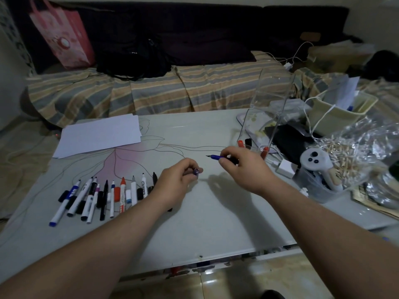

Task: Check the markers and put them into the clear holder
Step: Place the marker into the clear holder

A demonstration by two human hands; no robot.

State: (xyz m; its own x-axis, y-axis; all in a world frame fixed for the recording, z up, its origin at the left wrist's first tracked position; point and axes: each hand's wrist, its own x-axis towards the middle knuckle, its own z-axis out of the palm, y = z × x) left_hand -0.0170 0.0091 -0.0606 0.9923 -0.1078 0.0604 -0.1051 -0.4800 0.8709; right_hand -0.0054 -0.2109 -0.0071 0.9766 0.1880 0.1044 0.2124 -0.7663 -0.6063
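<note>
My right hand (241,167) grips an uncapped blue marker (216,157) with its tip pointing left, a little above the table. My left hand (179,182) pinches the marker's small cap (196,171), a short gap left of the tip. Several markers (103,195) lie in a row on the table at the left, uncapped, with loose caps among them. The clear holder (265,117) stands tilted at the back right, with a few markers, red and black, showing at its base (248,144).
White paper sheets (99,137) lie at the back left. The right side is crowded: a white charger (286,168), a white controller (315,162), a plastic bag (356,156), a cream bin (341,113), cables. A striped sofa stands behind the table.
</note>
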